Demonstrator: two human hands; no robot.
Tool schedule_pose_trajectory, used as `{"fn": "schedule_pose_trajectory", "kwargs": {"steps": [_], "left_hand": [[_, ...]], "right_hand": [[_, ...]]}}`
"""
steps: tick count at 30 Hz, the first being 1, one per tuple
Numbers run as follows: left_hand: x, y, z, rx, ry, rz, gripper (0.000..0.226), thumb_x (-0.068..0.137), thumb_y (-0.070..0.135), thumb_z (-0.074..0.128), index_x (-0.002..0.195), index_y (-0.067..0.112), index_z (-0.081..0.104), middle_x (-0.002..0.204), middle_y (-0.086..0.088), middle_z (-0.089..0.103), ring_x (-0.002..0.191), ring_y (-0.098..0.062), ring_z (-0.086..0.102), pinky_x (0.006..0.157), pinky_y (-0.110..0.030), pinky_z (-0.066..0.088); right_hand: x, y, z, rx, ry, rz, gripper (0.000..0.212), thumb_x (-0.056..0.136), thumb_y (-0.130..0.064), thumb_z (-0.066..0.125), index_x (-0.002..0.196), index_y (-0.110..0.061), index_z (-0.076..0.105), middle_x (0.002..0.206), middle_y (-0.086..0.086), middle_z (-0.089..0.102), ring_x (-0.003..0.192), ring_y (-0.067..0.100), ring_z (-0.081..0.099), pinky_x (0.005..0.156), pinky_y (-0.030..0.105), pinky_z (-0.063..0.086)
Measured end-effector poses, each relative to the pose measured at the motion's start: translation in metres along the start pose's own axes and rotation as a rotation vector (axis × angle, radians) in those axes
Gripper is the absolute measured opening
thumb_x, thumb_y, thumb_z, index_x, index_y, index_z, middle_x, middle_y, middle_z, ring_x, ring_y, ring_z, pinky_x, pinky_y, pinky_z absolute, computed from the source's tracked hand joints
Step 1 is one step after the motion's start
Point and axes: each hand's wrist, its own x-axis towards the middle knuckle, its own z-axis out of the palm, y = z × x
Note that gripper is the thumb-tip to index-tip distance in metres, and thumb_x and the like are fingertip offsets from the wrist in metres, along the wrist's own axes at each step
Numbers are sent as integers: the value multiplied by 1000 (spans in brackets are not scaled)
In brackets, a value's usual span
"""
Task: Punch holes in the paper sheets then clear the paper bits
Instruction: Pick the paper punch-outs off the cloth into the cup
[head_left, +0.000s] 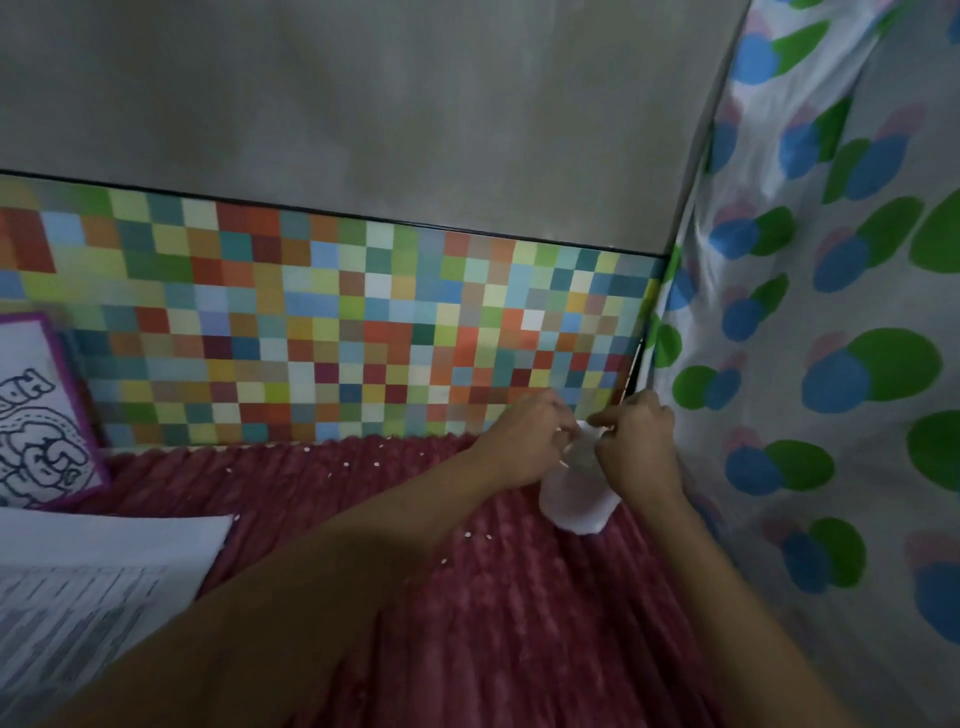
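**Forearms reach to a bag in the far corner**

Forearms come in from the bottom edge, bare, and cross a dark red ribbed blanket (519, 623) toward the far right corner. At that corner the left hand (524, 441) and the right hand (636, 447) meet over a small white bag (576, 501) (thin plastic or paper, I cannot tell which). Each hand has its fingers curled in and pinches the bag's upper edge, left hand on the left side and right hand on the right. The rest of the bag hangs below the hands, and its rounded bottom lies against the blanket.

Small white paper bits (375, 463) lie scattered on the blanket, some along its far edge and a few nearer, left of the bag. The sheets (93, 571) lie in a stack at the lower left, well apart from the hands, the lower one printed with lines of text. Behind them a drawing (36, 431) with a purple border leans at the left edge. A checkered panel (311, 322) of many colours runs along the back under a grey wall (363, 104). A white cloth (831, 312) with blue and green dots hangs on the right, just beside the right hand.
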Motion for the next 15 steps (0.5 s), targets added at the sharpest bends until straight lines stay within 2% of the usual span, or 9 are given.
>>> {"fn": "schedule_pose_trajectory", "kwargs": {"steps": [1, 2, 3, 5, 7, 9, 11, 13, 15], "left_hand": [[-5, -2, -8, -10, 12, -15, 22, 92, 4, 55, 99, 5, 76, 104, -12, 67, 101, -22, 57, 88, -32, 43], [-15, -6, -18, -13, 12, -39, 20, 91, 4, 56, 96, 4, 75, 101, -13, 68, 97, -22, 59, 84, -31, 45], [-24, -8, -25, -23, -14, -72, 18, 89, 5, 57, 91, 3, 75, 94, -14, 70, 90, -24, 62, 79, -32, 48], [-51, -15, -33, -55, -127, -174, 17, 83, 8, 59, 79, 3, 75, 82, -12, 73, 79, -24, 67, 73, -32, 53], [-84, -21, -32, -57, -241, -308, 16, 81, 5, 61, 81, 5, 77, 84, -9, 76, 79, -20, 71, 76, -31, 57], [-116, -24, -26, -58, -282, -388, 12, 80, 6, 65, 81, 7, 77, 86, -7, 76, 82, -19, 71, 81, -33, 57], [-137, -23, -17, -41, -242, -426, 10, 81, 12, 68, 79, 8, 76, 85, -7, 75, 83, -22, 70, 80, -31, 55], [-146, -21, -7, 22, -150, -469, 16, 86, 18, 64, 78, 7, 73, 83, -8, 73, 82, -26, 69, 77, -32, 53], [-148, -22, 0, 81, -81, -509, 22, 90, 19, 57, 84, 7, 74, 89, -10, 73, 85, -28, 69, 81, -36, 54]], "right_hand": [[-8, -7, -5, 105, 121, -64, 31, 77, 7, 57, 97, -7, 77, 103, 17, 56, 99, 35, 54, 84, 34, 43], [-20, -19, -6, 226, 169, -87, 29, 77, 8, 58, 95, -6, 77, 99, 14, 56, 94, 29, 56, 81, 30, 42], [-31, -26, -7, 320, 142, -88, 27, 78, 7, 60, 93, -7, 77, 96, 10, 58, 88, 23, 57, 78, 25, 40], [-52, -40, 4, 430, -48, -93, 25, 79, 4, 63, 84, -15, 78, 89, 3, 65, 81, 12, 58, 73, 17, 38], [-71, -52, 18, 461, -281, -108, 28, 77, 3, 64, 73, -21, 76, 77, -4, 69, 70, 1, 60, 68, 15, 40], [-86, -58, 33, 461, -431, -96, 23, 77, 5, 66, 76, -14, 79, 68, -10, 68, 62, -6, 60, 62, 10, 41], [-94, -58, 50, 416, -422, -71, 13, 78, 0, 69, 79, -8, 79, 74, -4, 73, 63, -3, 61, 65, 11, 45], [-98, -56, 63, 395, -361, -48, 7, 79, -6, 72, 81, -7, 79, 82, 3, 76, 71, 10, 64, 73, 25, 49], [-99, -55, 72, 382, -346, -50, 7, 80, -13, 74, 84, -11, 79, 84, 1, 76, 73, 11, 64, 70, 24, 45]]}}
